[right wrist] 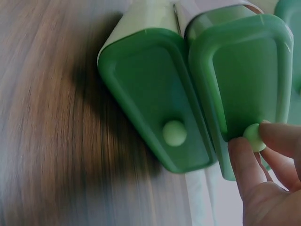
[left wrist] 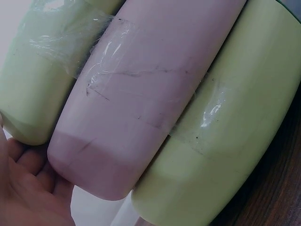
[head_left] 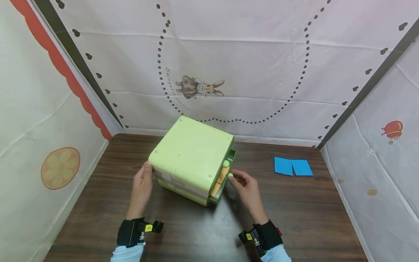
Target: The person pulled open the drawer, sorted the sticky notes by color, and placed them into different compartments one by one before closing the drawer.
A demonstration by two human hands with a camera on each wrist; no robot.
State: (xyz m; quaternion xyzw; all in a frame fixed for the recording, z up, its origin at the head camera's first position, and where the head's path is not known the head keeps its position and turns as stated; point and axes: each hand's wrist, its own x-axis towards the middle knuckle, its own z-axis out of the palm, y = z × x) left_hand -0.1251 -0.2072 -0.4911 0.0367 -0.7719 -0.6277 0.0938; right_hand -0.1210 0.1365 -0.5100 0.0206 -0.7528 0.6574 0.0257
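Thumb and fingers of the right hand (head_left: 247,191) pinched a round pale knob (right wrist: 254,137) at 4 o'clock on the drawer cabinet (head_left: 193,153), that small ball being the readiest hold on the middle drawer (right wrist: 249,75). The drawer stood partly out of its pink tier (left wrist: 131,94). At 8 o'clock the left hand (head_left: 142,187) gripped the cabinet's opposite end, thumb at the top edge and fingers behind (their tips were hidden), probably to brace it against the force from the knob side. The cabinet sat aslant on the brown table (head_left: 196,236), and clear tape (left wrist: 61,42) bridged the tiers, presumably to keep the stack together.

Counted out, there was one cabinet with three tiers, two green and one pink. Three dark green drawer fronts (right wrist: 146,84) showed in the right wrist view, the third only as a sliver at the 2 o'clock edge. Inside the drawn-out drawer lay orange pieces (head_left: 217,188), two as far as could be told (the cabinet's top covered part of them). Two blue pieces (head_left: 283,166) lay side by side on the table, at 3 o'clock from the cabinet. Two black bands (head_left: 269,234) circled the wrists, one on each.
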